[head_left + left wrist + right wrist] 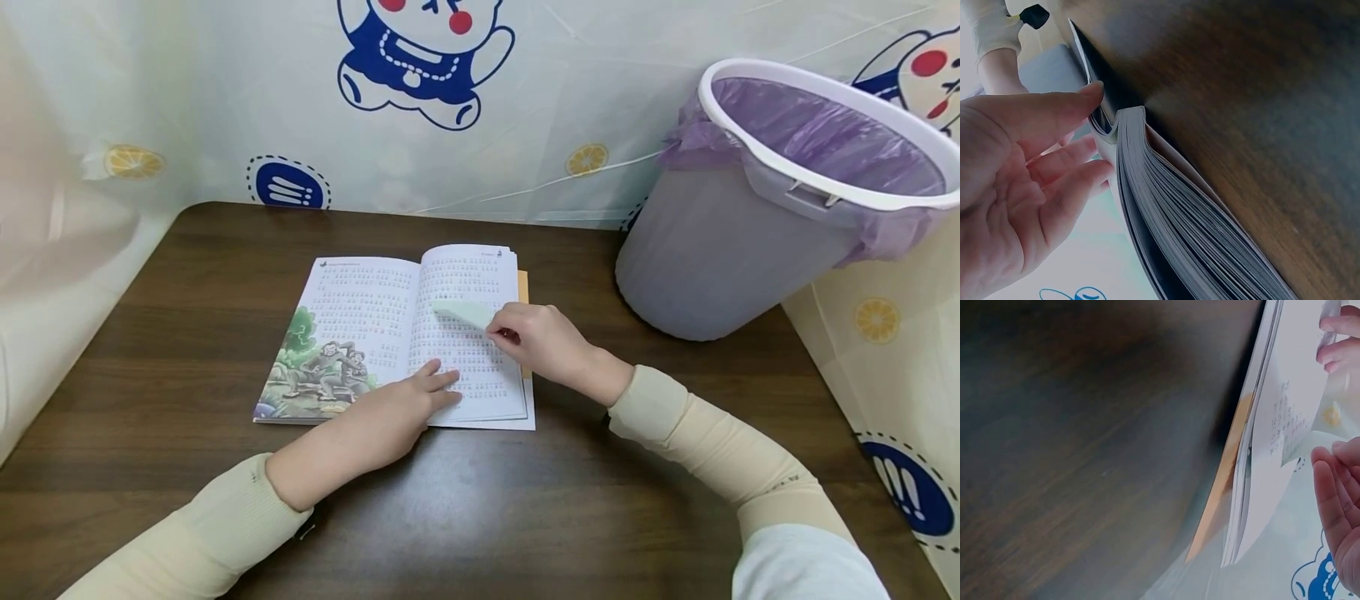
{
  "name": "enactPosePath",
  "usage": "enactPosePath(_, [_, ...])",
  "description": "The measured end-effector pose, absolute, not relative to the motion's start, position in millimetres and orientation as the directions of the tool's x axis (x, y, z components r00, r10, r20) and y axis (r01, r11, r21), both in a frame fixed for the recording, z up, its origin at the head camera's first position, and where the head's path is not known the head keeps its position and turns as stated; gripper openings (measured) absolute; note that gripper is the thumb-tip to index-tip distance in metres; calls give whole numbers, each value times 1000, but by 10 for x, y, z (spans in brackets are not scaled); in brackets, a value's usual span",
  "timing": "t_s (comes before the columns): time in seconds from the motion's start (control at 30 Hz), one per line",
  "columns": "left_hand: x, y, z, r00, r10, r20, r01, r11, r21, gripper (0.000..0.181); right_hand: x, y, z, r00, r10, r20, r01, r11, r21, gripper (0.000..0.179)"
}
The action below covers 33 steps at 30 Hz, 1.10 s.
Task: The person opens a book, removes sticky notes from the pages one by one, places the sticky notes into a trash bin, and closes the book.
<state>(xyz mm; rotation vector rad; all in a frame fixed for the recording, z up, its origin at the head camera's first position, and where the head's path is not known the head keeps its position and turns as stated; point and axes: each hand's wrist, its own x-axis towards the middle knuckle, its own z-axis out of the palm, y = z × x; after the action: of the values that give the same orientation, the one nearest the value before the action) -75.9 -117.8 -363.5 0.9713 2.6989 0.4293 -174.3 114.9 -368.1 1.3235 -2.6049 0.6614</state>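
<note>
An open book (356,287) lies on the brown table, printed text on both pages and a picture of monkeys at the lower left. My left hand (401,410) rests across the lower part of the right page, its fingers spread near the gutter. Over that same page, my right hand (546,340) pinches one end of a pale green slip of paper (463,312) between thumb and fingertips. The slip (1311,445) stands out from the fingertips in the right wrist view. The left wrist view shows the book's thick page edges (1166,206) beside the left thumb and fingers.
An orange strip (522,286) sticks out past the book's right edge. At the back right of the table (187,333) stands a grey bin (690,250) with a purple liner. A printed curtain (525,108) hangs behind and along the sides.
</note>
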Motion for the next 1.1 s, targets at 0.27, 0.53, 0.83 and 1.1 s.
enactPosePath(0.27, [-757,-1176,-3633,-751,650,-119,578,733,359,39,-1761,1190,-3680,-634,-702,326,-770,530,-355,4])
enactPosePath(0.53, [-759,-1171,-3634,-755,645,-116,573,736,359,39,-1777,1264,-3680,-634,-684,361,-771,525,-360,5])
enactPosePath(0.83, [-775,-1188,-3633,-762,630,-152,537,745,396,39,-1806,1410,-3627,-657,-617,432,-754,538,-378,6])
enactPosePath(1.1, [-785,-1199,-3642,-770,620,-149,532,754,386,39,-1798,1570,-3562,-781,-478,402,-619,510,-598,9])
